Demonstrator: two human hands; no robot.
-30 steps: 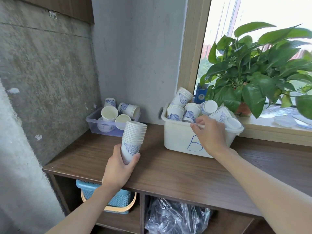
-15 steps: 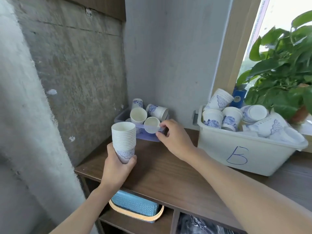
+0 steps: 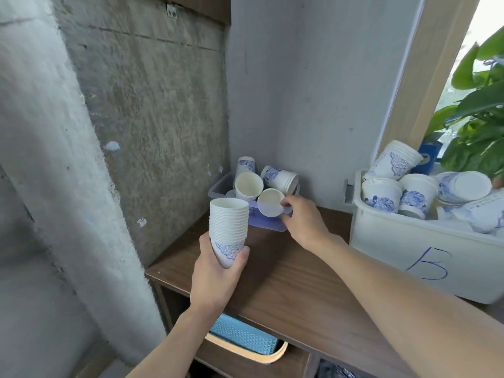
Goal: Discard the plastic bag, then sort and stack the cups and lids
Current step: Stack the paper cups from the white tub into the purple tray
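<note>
Wood-grain shelving [image 3: 286,290] ran across the foreground with a blue woven basket [image 3: 240,335] in the cubby underneath. Above the shelf top, the left hand [image 3: 215,276] was wrapped around the base of a tall nested stack of paper cups [image 3: 229,227], white with a blue floral print. Just beyond, the right hand [image 3: 305,222] pinched the front rim of a small translucent purple tub [image 3: 266,223] holding loose cups [image 3: 248,185], some upright and some tipped over, beside a rough concrete wall [image 3: 152,132]. Farther right sat a larger white plastic bin [image 3: 395,255] with a handwritten B, crowded with more cup stacks, below a leafy plant [image 3: 480,105].
</note>
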